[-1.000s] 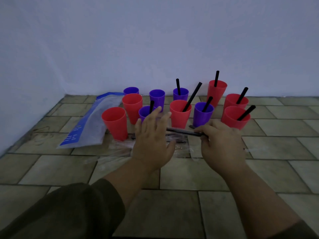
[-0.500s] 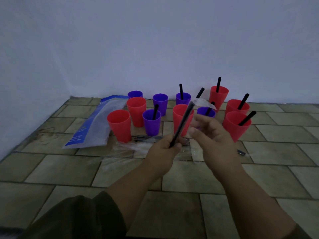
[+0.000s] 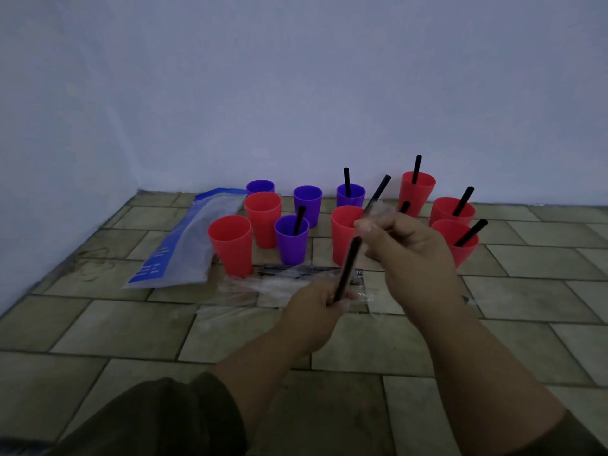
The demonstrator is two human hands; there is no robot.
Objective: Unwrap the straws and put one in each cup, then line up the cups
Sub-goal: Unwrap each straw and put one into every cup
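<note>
Presently, unwrapping: left hand [image 3: 317, 302] grips the thin black plastic straw [image 3: 348, 264] low, tilted above the tiled floor [image 3: 131, 327]; right hand [image 3: 411, 255] pinches the clear film wrapper [image 3: 380, 210] beyond its tip; best drawn off along the straw's axis.

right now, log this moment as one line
phase: unwrapping | left hand: grips black straw | right hand: pinches clear wrapper | pending: four strawless cups

Both forearms reach forward, the left one out of a dark sleeve [image 3: 164, 419]. The left hand [image 3: 314, 306] curls round the lower end of a black straw [image 3: 348, 266]. The right hand [image 3: 416, 255] is held higher, just past the left fingers, its own fingers [image 3: 363, 226] pinching a clear wrapper [image 3: 378, 209].
</note>
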